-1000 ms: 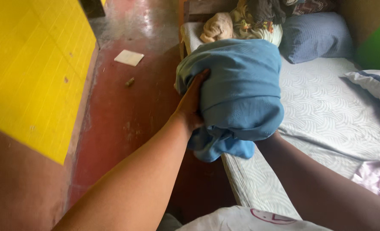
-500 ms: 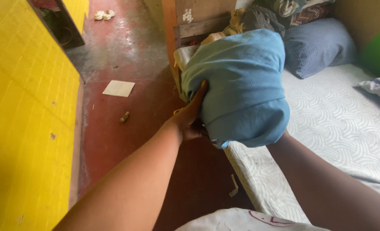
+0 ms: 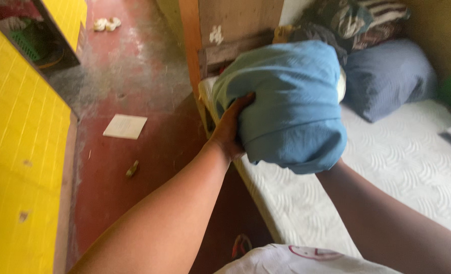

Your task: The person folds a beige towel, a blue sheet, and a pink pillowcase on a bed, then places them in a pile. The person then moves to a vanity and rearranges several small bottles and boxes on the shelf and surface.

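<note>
Bare mattress [image 3: 408,167] lies open ahead (blue pillow [image 3: 388,78] and wooden headboard [image 3: 235,30] block beyond).

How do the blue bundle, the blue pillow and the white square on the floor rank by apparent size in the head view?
1. blue bundle, though it is nearest the camera
2. blue pillow
3. white square

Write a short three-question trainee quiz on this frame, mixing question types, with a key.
1. True or false: the left hand grips the side of the blue cloth bundle.
2. Which lies on the red floor left of the bed? A) a white square sheet B) a green bottle C) a shoe
3. Can the right hand be seen?

Key: 1 true. 2 A. 3 No; only the right forearm shows, and the hand is hidden under the bundle, above the white mattress.
</note>
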